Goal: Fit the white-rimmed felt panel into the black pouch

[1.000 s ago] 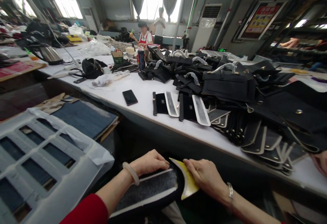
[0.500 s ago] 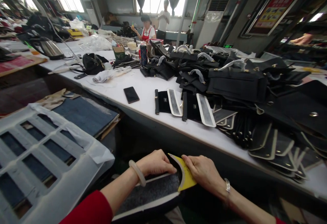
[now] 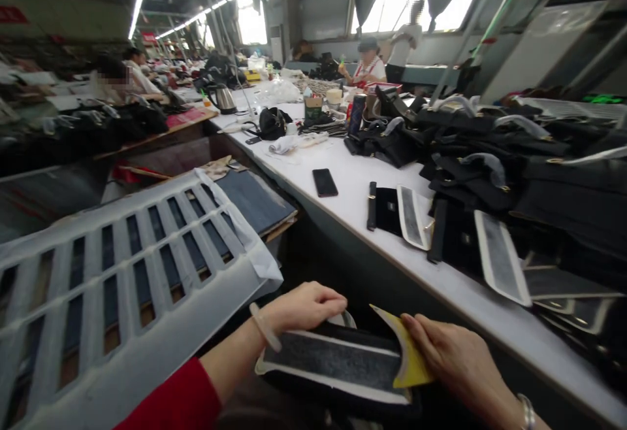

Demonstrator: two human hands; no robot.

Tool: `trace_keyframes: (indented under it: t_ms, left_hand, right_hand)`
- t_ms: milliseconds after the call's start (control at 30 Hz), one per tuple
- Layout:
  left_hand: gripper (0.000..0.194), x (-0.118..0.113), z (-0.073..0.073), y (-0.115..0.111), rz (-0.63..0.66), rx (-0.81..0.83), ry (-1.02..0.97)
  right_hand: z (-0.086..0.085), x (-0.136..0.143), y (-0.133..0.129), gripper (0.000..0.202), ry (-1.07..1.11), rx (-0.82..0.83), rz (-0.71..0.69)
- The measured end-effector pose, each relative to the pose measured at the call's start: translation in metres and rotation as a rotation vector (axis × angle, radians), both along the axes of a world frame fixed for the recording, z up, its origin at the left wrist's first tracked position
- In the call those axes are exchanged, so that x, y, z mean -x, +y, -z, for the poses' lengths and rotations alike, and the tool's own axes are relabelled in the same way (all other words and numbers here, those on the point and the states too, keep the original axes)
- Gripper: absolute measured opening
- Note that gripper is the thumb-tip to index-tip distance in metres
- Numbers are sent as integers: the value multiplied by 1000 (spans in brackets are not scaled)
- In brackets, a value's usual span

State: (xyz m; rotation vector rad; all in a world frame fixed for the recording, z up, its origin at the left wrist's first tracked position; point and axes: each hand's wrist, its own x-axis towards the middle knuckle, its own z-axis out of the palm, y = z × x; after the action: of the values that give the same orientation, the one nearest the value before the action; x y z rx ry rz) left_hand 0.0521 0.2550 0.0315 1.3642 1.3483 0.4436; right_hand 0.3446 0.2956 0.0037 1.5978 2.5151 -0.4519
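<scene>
A black bag (image 3: 337,359) lies low in front of me, a grey panel with pale edging on its upper face. My left hand (image 3: 311,304) is closed at its far edge, fingers pressed together beside a whitish loop; their exact hold is partly hidden. The left wrist, with a pale bangle, crosses the bag's left end. My right hand (image 3: 453,355) pinches a yellow curved sheet (image 3: 414,355) between thumb and fingers. The sheet bows around the bag's right end, its lower tip against the panel.
On the left is a white slotted sheet (image 3: 161,266) beside a dark blue board (image 3: 257,198). The white table (image 3: 304,168) carries a phone (image 3: 325,182), flat black pieces with pale-edged flaps (image 3: 414,216) and piled black bags (image 3: 470,155). Other people are farther back.
My view has swung left, so the table's things sit farther right. My left hand has drawn back from the panel's edge near the yellow sheet. The right hand still holds that sheet.
</scene>
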Motion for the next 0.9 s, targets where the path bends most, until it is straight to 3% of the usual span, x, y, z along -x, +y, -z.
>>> trace_keyframes:
  t_ms: [133,300,433,633,800,900]
  left_hand:
    - [62,54,10,-61,-324,0,-137]
    - [59,56,45,-116,-521,-2,-400]
    - [57,45,57,-127,-615,-51,-442]
    - [78,44,54,-129,-660,51,-337]
    - [57,46,54,-130,-618,-55,-447]
    - [49,43,63,-132,-688,-76,-534]
  right_hand:
    - [-2,26,12,63,68,65,-102]
    - [-1,74,13,63,9,38,-292]
    - [4,99,10,60,-14,6,-390]
    - [2,124,5,58,-44,6,-483]
    - [3,164,7,55,5,-116,-622]
    - [6,191,11,50,47,-138,-720]
